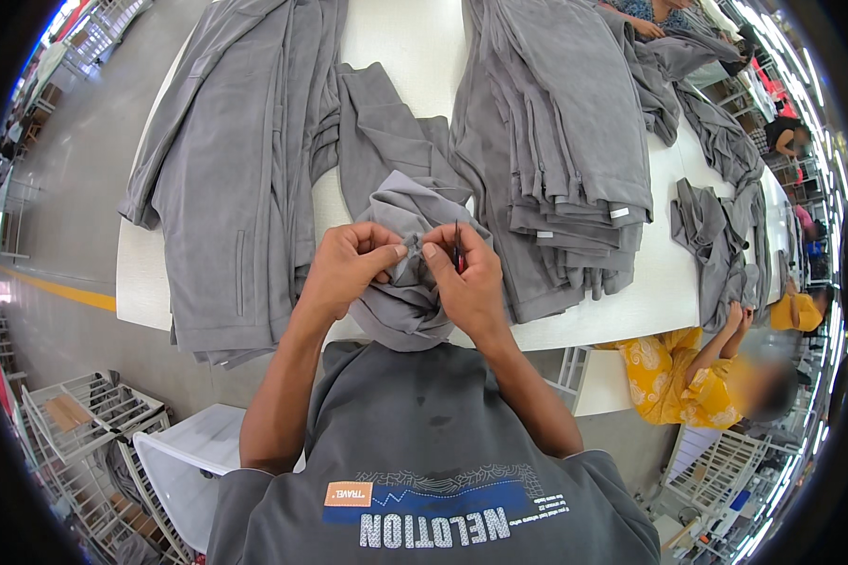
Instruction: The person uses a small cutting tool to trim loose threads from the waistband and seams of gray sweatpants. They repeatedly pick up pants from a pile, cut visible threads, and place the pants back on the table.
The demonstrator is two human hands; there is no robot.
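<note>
A bunched grey garment (400,311) lies at the table's near edge, against my shirt, with one part stretching away toward the far side. My left hand (353,268) pinches a small fold of its cloth between thumb and forefinger. Close beside it, my right hand (466,278) pinches the same spot, the fingertips of both hands nearly meeting. A small dark tool with thin points and a reddish part, perhaps thread snips (458,247), is tucked in my right hand. Its lower end is hidden by the fingers.
Grey garments lie in a long stack (226,188) on the left and a thicker stack (575,122) on the right of the white table (400,42). A co-worker in yellow (674,377) handles grey cloth at right. A white plastic chair (193,443) stands behind me at left.
</note>
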